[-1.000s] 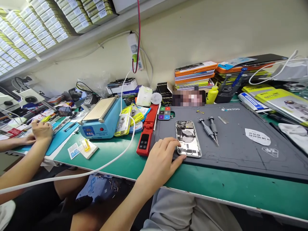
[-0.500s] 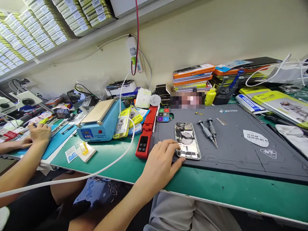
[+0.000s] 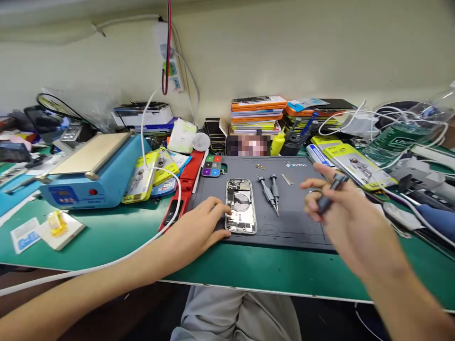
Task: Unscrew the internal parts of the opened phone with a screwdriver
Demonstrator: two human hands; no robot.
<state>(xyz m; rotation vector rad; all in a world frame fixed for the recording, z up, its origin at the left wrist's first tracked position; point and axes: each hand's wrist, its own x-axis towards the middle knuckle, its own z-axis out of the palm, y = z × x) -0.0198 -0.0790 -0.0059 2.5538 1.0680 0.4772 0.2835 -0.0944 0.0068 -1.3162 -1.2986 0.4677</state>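
The work mat is laid at the middle of the worktop, near its front edge. The opened phone is set on the mat's left part, and the left hand is rested against the phone's left side. Two screwdrivers are laid just right of the phone. A third screwdriver is gripped in the right hand, which is held above the mat's right part. The screen separator is placed toward the left edge, and a stack of boxes at the back edge.

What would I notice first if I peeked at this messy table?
Probably the opened phone, its insides showing, lying in the middle of the dark mat with the left hand touching its left edge. Just right of it, the right hand holds a thin dark tool in the air, a bit blurred. At the far left sits a big blue machine.
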